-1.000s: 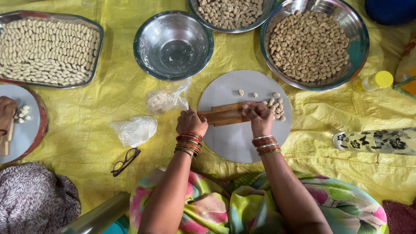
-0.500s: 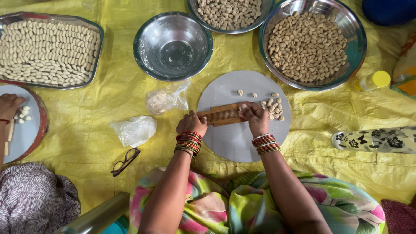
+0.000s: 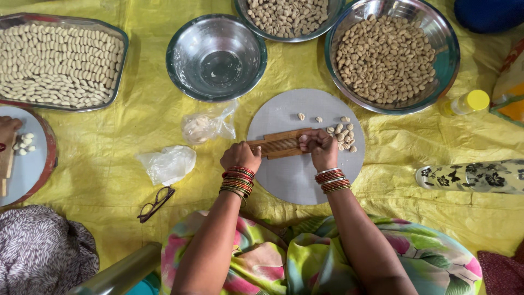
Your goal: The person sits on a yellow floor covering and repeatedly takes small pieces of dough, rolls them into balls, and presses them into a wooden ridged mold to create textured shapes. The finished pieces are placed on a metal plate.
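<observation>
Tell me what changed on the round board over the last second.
The right hand slid left along the ridged wooden board, closing toward the left hand, which kept holding the board's left end. Nothing was picked up or released. The pile of shaped pieces, the round board and the bowls stayed put.

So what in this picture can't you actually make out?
- Head view: whatever the right hand presses on the ridged wooden board is covered by its fingers.
- The left hand hides that board's left end.
- The top bowl of small pieces and the blue thing are cut off by the upper edge.
- Another person's hand is cut off at the left edge.
- The contents of the two plastic bags are too blurred to name.
</observation>
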